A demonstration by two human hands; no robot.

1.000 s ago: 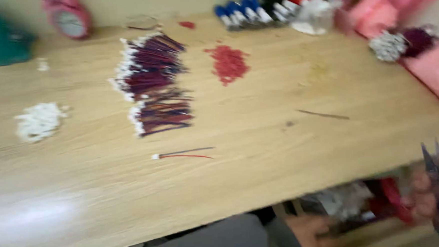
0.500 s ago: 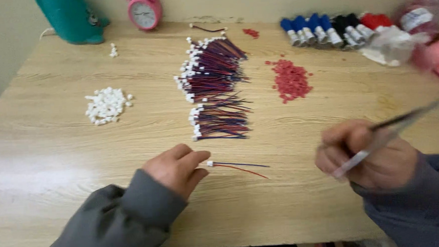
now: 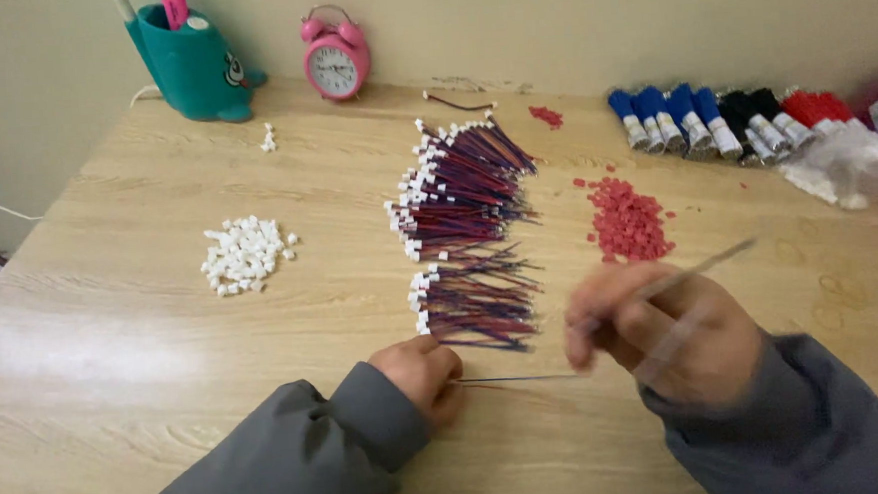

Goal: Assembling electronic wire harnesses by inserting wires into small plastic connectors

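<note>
Head view, looking down on a pale wooden table.

Left hand: curled into a loose fist, knuckles up, fingertips pinched on the near end of a thin wire pair that lies flat on the table and runs rightward from the fist. Grey sleeve covers the wrist.

Right hand: blurred; fingers closed around slim metal tweezers, whose long end points up and to the right. Whether the tips stand together or apart cannot be told. The hand hangs just right of the wire pair's free end.

Wire bundle: many red and blue leads with white plugs at their left ends, fanned in a row from mid-table down to just above the left hand.

White connector pile: small housings, heaped well left of the bundle.

Red connector pile: small pieces, right of the bundle.

Wire spools: blue, black and red, lined along the far right edge.

Pink alarm clock and teal holder: upright at the far edge by the wall.
</note>
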